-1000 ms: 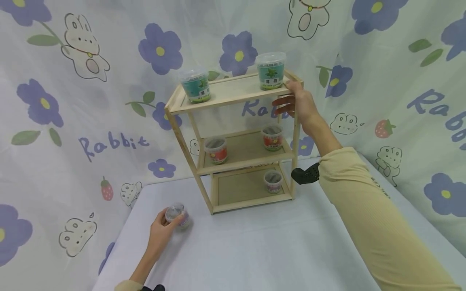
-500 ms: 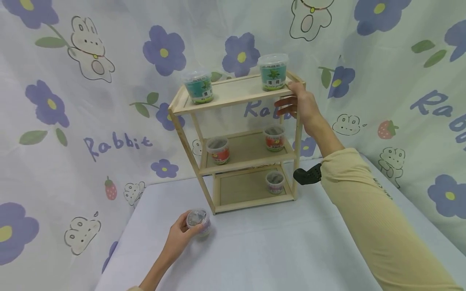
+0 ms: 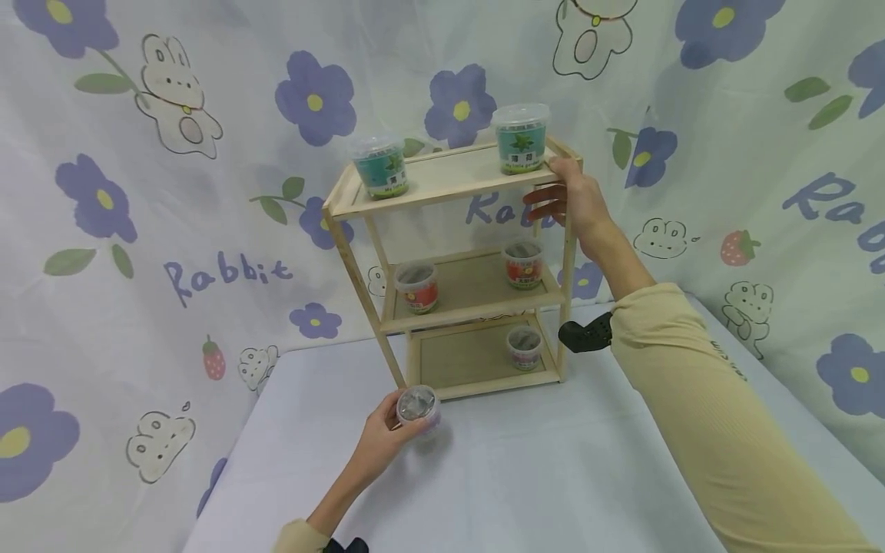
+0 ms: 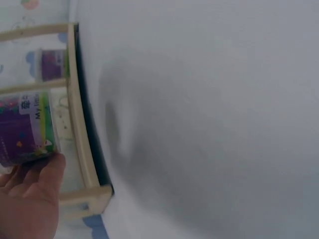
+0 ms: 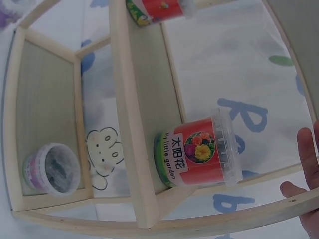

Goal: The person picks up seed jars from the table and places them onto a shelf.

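My left hand grips a small clear-lidded plastic tub just in front of the shelf's lower left corner. In the left wrist view the tub shows a purple label, and a shadow on the cloth suggests it is lifted. My right hand holds the top right corner of the wooden shelf rack, thumb on the upper board and fingers below it. On the bottom shelf stands a matching purple-labelled tub, at the right end.
Two green-labelled tubs, left and right, stand on the top shelf. Two red-labelled tubs, left and right, occupy the middle one. White cloth covers the table; a patterned curtain hangs behind.
My left hand has carried the tub rightward across the front, from left of the rack to its lower left corner. The right hand keeps its place on the rack.
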The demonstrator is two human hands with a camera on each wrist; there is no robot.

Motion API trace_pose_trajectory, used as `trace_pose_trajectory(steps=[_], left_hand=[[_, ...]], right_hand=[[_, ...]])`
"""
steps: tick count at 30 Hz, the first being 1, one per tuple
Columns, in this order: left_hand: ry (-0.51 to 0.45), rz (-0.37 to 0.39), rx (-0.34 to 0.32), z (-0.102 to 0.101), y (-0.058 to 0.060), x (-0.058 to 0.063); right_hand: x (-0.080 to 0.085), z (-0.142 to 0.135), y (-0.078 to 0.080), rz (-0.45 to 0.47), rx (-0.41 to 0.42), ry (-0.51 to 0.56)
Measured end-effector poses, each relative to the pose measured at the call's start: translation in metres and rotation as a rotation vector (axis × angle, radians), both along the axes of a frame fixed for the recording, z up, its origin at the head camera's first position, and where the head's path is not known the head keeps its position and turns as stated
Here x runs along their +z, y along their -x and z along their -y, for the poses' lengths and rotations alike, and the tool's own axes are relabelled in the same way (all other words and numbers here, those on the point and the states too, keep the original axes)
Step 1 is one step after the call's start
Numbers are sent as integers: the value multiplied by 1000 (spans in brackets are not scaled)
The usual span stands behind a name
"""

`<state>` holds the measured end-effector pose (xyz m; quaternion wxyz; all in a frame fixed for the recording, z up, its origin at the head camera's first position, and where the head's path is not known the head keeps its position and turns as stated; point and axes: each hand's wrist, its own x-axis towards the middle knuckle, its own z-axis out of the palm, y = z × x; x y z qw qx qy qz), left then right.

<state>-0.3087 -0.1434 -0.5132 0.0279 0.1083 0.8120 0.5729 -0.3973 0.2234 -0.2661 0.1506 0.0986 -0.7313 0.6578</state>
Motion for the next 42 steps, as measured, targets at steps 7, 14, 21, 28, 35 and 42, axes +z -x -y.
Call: trace_pose_trajectory(steps=[7,14,21,28,35,42], left_hand=[[-19,-26,-52,-37,15,2],[-77,-35,-41,-62,39,-7],[-34,-26,54,-77,56,-9],[-35,4,170,-85,71,-15],[-74,-9,235,-87,80,-18],[-41,-7,293,-87,86,-20]], right_hand=[[-1,-1,0,3,-2,-5],[-4,1,0,7,7,16],[-5,2,-1,19,-6,8],[-4,1,-1,19,-7,-14],[-2,1,-1,13,-3,-10],[-1,-1,-1,13,-3,-13]])
